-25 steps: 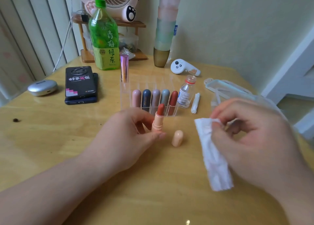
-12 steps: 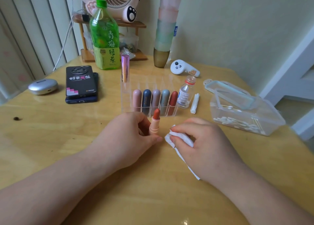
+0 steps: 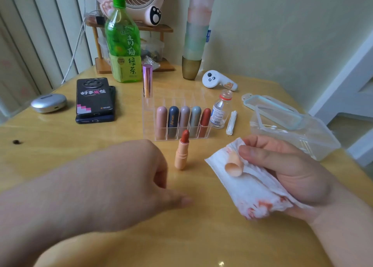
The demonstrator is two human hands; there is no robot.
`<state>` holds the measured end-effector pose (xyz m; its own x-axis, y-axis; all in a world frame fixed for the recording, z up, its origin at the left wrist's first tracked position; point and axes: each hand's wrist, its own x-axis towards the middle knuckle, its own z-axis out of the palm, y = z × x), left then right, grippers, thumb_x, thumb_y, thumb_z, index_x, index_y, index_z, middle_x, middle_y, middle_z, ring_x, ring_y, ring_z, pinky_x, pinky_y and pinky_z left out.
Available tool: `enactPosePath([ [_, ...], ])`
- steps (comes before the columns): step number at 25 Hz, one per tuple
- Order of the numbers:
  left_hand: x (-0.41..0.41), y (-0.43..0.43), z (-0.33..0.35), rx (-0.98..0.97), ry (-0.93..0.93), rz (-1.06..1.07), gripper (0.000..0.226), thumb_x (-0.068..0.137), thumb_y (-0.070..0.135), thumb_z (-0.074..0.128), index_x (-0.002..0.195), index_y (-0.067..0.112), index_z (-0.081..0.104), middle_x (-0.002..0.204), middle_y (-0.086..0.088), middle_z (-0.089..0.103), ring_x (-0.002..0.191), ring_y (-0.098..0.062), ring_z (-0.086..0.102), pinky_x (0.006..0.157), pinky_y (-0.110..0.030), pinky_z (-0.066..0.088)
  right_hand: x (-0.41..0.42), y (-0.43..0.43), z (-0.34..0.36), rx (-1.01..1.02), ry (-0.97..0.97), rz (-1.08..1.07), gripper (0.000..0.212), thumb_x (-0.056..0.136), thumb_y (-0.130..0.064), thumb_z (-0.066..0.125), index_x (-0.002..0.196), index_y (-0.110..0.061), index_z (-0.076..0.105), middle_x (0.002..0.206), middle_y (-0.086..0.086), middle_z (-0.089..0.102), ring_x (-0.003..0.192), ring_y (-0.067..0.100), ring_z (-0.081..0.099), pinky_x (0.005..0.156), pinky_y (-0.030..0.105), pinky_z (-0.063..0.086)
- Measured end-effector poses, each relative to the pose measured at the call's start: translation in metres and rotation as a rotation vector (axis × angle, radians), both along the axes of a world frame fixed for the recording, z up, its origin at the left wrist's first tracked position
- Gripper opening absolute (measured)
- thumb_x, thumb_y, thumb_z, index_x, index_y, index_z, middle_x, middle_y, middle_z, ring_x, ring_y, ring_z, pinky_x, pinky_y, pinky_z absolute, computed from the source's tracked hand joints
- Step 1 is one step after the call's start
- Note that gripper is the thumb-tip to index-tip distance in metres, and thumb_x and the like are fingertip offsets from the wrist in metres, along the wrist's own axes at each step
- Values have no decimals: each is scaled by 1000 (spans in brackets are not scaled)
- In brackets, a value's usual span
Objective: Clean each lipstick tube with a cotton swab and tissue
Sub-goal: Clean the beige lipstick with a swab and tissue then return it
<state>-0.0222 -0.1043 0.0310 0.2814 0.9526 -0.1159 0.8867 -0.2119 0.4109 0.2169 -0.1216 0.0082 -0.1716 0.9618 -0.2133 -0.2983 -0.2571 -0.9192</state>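
White tissue (image 3: 248, 190), smeared red, is lying across the right hand (image 3: 286, 172), whose thumb is pinning the peach plastic cap (image 3: 233, 165) into it, likely for wiping. The blurred left hand (image 3: 125, 186) is hovering empty, seemingly loosely curled, beside the uncapped peach lipstick tube (image 3: 181, 153) standing on the wooden counter (image 3: 60, 155).

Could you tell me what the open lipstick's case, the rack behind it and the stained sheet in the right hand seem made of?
Lipstick case: likely plastic, peach and matte; soft shading, no sharp glints.
Rack: clear rigid plastic, perhaps acrylic; the table shows through its thin glossy dividers.
Tissue: soft white paper, crumpled and blotted with reddish smears.
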Motion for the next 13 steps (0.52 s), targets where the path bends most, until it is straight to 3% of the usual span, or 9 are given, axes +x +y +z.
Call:
enactPosePath([
  [3,14,-27,1,124,-496,-77,47,70,74,64,74,27,63,50,9,61,41,-6,52,39,-15,37,-1,-4,1,-30,95,126,36,63,-15,90,91,-3,70,79,19,68,67,24,69,59,30,57],
  [5,18,-30,-11,172,-670,-141,36,68,59,72,68,25,63,46,9,57,37,-5,46,39,-14,34,-9,-8,3,-22,69,137,29,68,-12,85,91,-4,69,81,21,68,68,26,68,61,31,57],
  [7,21,-27,-20,127,-768,-154,31,65,52,78,74,26,63,50,11,58,38,-2,43,42,-14,34,-18,-12,3,-10,14,106,19,73,-10,81,84,-3,68,77,23,67,64,26,66,59,31,56],
  [10,23,-27,-20,52,-836,-156,37,60,49,82,86,32,61,64,6,65,41,-11,52,42,-22,46,-25,-19,5,27,-135,80,18,75,-15,76,72,1,69,66,20,64,56,22,62,52,27,51],
  [13,25,-28,-17,31,-812,-117,36,61,47,81,88,32,63,70,5,68,49,-18,65,48,-44,58,-22,-21,10,15,-55,206,26,82,-20,70,90,4,73,80,25,69,74,27,69,67,31,56],
])
